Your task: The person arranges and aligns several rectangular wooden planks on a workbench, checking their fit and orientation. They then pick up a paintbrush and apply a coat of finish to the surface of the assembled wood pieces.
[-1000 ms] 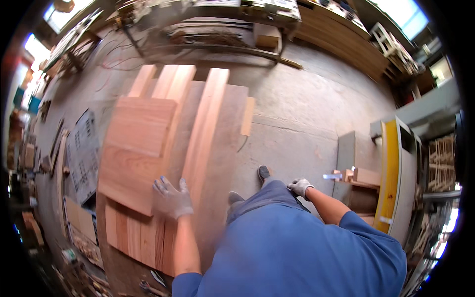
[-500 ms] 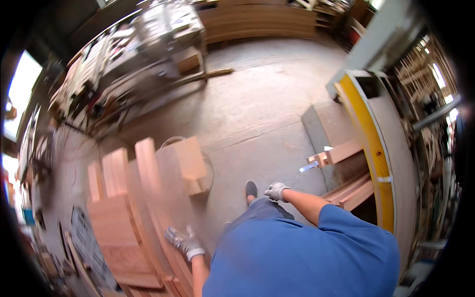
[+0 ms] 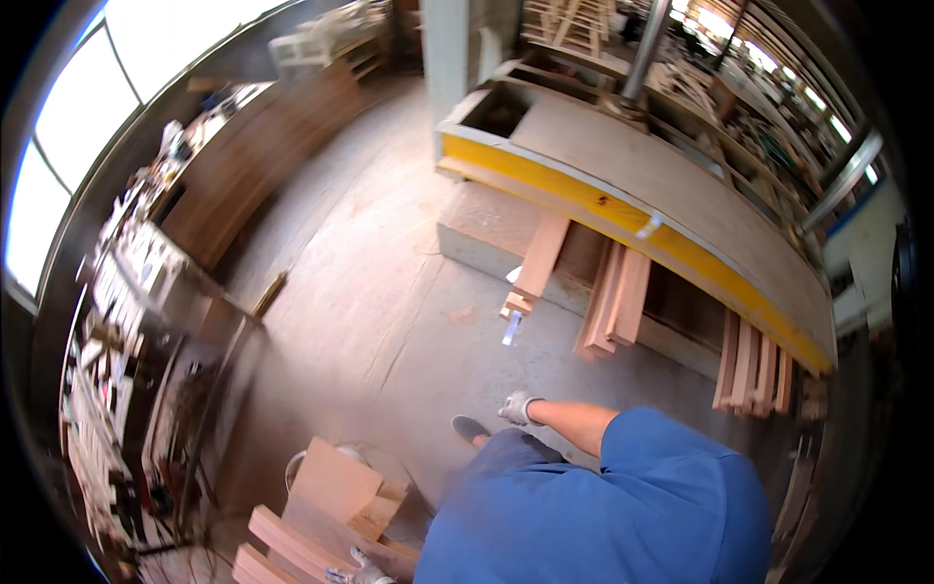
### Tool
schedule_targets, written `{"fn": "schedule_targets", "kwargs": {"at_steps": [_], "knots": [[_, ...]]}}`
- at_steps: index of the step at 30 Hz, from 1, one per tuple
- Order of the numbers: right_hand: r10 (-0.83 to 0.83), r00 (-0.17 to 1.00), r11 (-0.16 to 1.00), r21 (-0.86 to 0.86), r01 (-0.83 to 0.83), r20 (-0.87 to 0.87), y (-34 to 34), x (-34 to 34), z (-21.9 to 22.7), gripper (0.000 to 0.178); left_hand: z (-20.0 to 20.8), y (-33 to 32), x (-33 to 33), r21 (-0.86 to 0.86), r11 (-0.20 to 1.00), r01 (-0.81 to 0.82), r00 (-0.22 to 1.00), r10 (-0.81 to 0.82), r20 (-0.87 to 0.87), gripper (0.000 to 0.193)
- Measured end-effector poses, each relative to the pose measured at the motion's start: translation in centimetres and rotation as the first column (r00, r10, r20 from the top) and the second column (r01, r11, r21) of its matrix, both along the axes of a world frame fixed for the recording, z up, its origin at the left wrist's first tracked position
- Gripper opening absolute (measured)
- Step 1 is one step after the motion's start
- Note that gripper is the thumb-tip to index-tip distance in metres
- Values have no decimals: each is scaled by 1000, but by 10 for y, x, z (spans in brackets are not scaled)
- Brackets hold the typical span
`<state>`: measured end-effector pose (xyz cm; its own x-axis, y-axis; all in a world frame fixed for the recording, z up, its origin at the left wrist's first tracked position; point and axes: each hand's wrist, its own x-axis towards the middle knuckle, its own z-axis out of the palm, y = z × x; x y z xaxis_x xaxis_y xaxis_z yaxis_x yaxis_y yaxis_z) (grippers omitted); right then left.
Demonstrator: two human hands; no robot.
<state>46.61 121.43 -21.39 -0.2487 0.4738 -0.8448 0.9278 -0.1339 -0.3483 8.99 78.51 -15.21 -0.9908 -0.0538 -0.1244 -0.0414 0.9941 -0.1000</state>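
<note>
My left hand [image 3: 362,571], in a grey-white work glove, is at the bottom edge of the view. Its fingers are spread against the stacked reddish wooden boards [image 3: 297,545], and the wrist is cut off by my blue shirt and the frame edge. In front of my body hangs my right hand [image 3: 519,408], gloved the same way, with its fingers curled in and nothing seen in them. It is above the concrete floor, beside my dark shoe [image 3: 471,426], apart from any wood.
A long bench with a yellow edge [image 3: 584,200] stands at the right. Timber pieces [image 3: 623,297] jut out from under it. A cardboard-coloured box [image 3: 336,482] sits beyond the boards. Cluttered racks [image 3: 107,389] line the left, and a brown panelled counter [image 3: 263,156] is farther back.
My view has swung to the right, so the bench with the yellow edge fills more of it. The board stack has slid toward the lower edge. My right hand remains curled in front of me.
</note>
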Motion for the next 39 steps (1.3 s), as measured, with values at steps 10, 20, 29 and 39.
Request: {"fn": "schedule_targets", "kwargs": {"at_steps": [10, 20, 29, 39], "knots": [[226, 959, 960, 128, -249, 174, -137, 92, -16, 49, 2, 42, -62, 71, 979, 192, 979, -186, -85, 81], [339, 917, 888, 251, -385, 210, -154, 88, -73, 52, -3, 45, -93, 103, 952, 288, 955, -278, -101, 71], [355, 915, 880, 262, -396, 189, -132, 62, 4, 46, -9, 32, -76, 141, 927, 347, 935, -329, -133, 63], [-174, 980, 983, 50, 179, -93, -79, 36, -33, 42, 41, 40, -1, 371, 722, 585, 792, -607, -68, 56]]}}
